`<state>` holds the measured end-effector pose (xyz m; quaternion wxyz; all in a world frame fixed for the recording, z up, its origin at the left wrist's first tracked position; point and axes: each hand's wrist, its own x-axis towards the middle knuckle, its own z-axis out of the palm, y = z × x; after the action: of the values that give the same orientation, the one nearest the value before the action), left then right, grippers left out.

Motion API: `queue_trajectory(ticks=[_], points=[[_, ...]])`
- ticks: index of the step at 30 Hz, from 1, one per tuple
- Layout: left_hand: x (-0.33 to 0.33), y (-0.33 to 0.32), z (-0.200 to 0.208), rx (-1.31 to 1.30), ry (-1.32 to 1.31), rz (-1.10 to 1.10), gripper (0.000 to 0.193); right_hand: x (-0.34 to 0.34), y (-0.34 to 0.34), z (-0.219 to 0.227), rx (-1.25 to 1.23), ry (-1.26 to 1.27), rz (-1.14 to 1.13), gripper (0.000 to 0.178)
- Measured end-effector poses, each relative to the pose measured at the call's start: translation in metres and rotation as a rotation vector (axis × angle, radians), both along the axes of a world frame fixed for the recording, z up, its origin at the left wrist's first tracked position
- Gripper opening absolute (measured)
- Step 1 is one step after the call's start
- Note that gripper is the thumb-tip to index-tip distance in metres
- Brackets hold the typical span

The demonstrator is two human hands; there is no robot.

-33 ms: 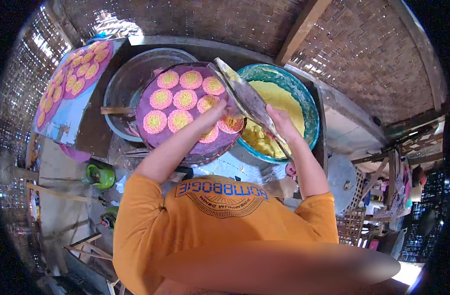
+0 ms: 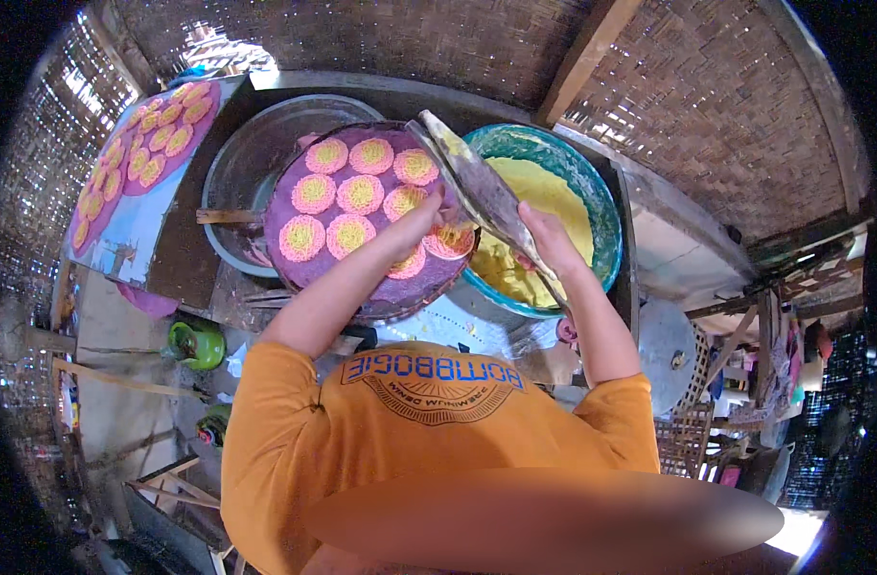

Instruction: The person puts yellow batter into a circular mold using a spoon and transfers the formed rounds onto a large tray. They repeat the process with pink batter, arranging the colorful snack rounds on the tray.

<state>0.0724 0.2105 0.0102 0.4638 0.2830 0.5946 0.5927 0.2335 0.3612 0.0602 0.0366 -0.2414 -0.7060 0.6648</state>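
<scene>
Two hands [image 2: 546, 238] flank one board [image 2: 486, 187]; one tray [image 2: 300, 274] shows ten discs [image 2: 360, 194].

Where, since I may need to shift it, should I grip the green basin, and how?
Probably grip the green basin by its far and right rim, coming from above: its round wall stands uncovered there, higher than the yellow mix. Avoid the left rim, where the flat board held by the right hand crosses in front.
</scene>
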Motion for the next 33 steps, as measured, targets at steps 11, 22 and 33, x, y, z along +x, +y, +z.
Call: queue_trajectory(ticks=[11, 22, 33], points=[[-0.008, -0.007, -0.027, -0.245, 0.890, -0.213, 0.056, 0.028, 0.007, 0.003, -0.005, 0.066, -0.124, 0.049], [-0.012, -0.025, -0.021, -0.392, 1.581, -0.098, 0.089, 0.087, -0.013, -0.011, -0.036, 0.142, -0.182, 0.057], [-0.005, -0.010, -0.011, -0.364, 1.435, -0.361, 0.109, 0.217, -0.041, -0.117, -0.073, 0.049, -0.080, 0.058]])
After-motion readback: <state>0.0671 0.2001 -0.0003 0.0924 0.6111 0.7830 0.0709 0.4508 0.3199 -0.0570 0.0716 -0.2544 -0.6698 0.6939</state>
